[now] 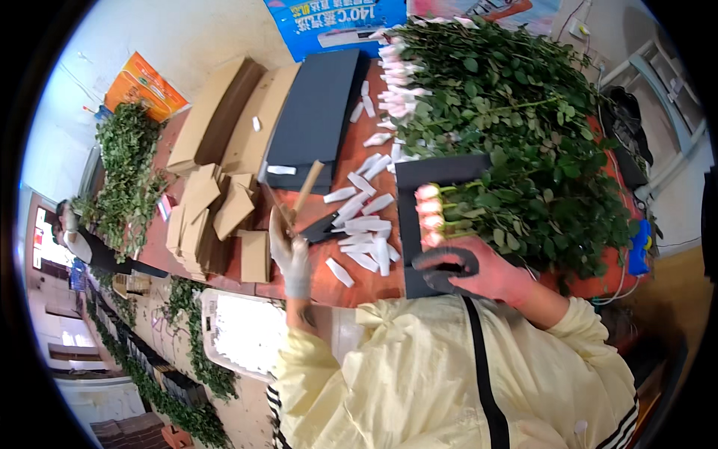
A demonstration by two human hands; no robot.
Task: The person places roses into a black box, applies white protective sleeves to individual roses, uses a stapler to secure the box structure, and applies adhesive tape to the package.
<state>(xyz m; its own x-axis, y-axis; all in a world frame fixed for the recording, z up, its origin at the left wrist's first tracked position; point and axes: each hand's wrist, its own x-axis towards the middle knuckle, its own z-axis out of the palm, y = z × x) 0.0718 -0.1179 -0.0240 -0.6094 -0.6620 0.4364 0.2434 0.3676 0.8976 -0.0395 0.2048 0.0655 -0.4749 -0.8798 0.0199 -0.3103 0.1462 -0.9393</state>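
My left hand (291, 258), in a pale glove, holds a thin piece of brown cardboard (308, 186) upright, seen nearly edge-on and blurred. My right hand (477, 269), in a pink glove with dark grey fingers, curls over the lower part of a black sheet (409, 207); whether it grips anything is unclear. Just above it, a row of pink roses (431, 207) lies on that sheet, their leafy stems pointing right. Between the hands, white sleeves (364, 224) lie scattered on the red tabletop (314, 280), beside a small dark object (321, 229).
Small cardboard pieces (193, 224) are piled at the left, near long cardboard sheets (216, 112) and stacked black sheets (317, 106). Many sleeved roses (493, 95) fill the right. A white basket (241, 331) stands below the table edge. Another person (84, 241) is at far left.
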